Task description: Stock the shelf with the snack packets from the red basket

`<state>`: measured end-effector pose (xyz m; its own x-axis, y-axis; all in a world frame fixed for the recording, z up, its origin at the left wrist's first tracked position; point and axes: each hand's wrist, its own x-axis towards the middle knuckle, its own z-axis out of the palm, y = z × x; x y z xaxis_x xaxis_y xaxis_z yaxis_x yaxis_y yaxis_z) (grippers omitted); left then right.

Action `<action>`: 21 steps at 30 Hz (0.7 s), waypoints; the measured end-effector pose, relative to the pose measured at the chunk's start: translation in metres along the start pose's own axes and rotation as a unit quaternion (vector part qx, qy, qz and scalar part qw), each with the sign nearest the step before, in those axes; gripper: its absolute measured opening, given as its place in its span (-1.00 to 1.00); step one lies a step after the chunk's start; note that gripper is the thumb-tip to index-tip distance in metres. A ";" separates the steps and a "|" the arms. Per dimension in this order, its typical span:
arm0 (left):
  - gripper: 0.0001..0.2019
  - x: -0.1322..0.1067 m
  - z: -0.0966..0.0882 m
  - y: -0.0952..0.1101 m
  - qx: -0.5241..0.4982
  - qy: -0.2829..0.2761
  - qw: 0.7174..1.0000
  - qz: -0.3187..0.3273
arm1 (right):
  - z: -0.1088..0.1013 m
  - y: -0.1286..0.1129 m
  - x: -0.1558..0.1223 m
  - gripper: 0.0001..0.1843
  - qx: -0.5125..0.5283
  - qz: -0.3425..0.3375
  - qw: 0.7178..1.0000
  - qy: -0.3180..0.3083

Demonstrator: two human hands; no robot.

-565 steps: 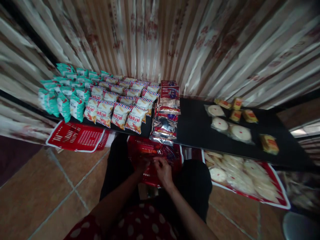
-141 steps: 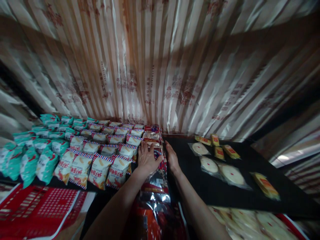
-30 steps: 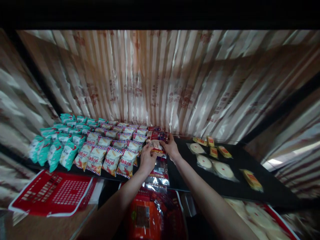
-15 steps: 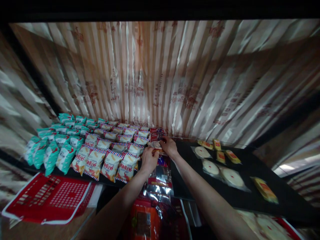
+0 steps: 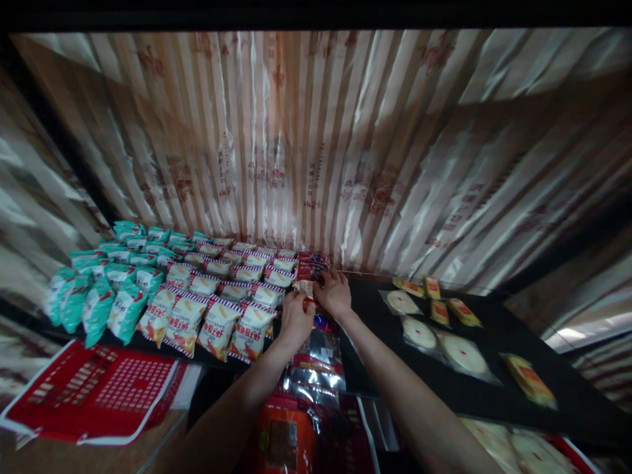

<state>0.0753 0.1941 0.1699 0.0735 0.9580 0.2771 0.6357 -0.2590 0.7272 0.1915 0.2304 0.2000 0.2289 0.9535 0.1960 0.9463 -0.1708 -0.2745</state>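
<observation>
My left hand (image 5: 297, 318) has its fingers closed at the near left edge of a small flat snack packet (image 5: 306, 288), pale in the middle with red on it. My right hand (image 5: 336, 293) lies over the packet's right side, fingers bent onto it. The packet rests in a column of flat snack packets: a red packet (image 5: 312, 261) shows beyond it, and a shiny dark packet (image 5: 320, 355) lies nearer me, below my wrists. My fingertips hide part of the held packet.
White snack bags (image 5: 217, 326) and teal snack bags (image 5: 126, 309) stand in rows at left. Round white flatbreads (image 5: 461, 351) and yellow packets (image 5: 528, 380) lie on the black shelf (image 5: 395, 368) at right. Below are a red basket (image 5: 113, 388) and an orange-red package (image 5: 284, 441). Striped sheeting (image 5: 306, 131) hangs behind.
My right hand has slid slightly toward me and flattened more over the packet. My left hand stays at its near left edge. The view has shifted a little.
</observation>
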 end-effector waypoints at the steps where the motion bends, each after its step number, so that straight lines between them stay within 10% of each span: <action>1: -0.73 -0.001 0.000 0.001 0.006 -0.002 1.000 0.001 | 0.002 0.000 0.001 -0.51 -0.004 -0.022 1.000 0.006; 21: -0.72 -0.005 -0.018 0.017 0.095 -0.053 0.994 0.004 | 0.030 0.014 0.015 -0.59 0.066 -0.081 0.995 -0.004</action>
<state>0.0716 0.1830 0.1920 0.1528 0.9661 0.2081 0.7677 -0.2486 0.5907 0.2010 0.2502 0.1706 0.0734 0.9681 0.2397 0.9323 0.0187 -0.3612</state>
